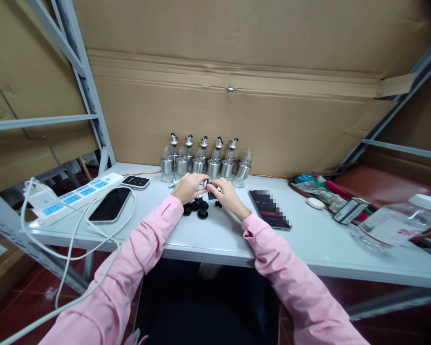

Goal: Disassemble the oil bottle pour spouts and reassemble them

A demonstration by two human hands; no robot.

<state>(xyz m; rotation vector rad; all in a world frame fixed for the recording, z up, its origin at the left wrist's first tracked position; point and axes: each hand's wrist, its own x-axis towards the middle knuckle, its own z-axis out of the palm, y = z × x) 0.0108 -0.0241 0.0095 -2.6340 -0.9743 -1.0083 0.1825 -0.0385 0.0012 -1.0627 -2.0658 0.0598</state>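
Both hands pinch a small black and silver piece, well in from the worktop's front edge.

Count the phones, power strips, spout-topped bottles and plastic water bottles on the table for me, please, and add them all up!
Phones: 2
Power strip: 1
Spout-topped bottles: 5
Plastic water bottle: 1
Total: 9

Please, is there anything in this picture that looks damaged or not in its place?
The cardboard behind the bottles looks damaged: there is a small ragged hole above them. Nothing else clearly stands out.
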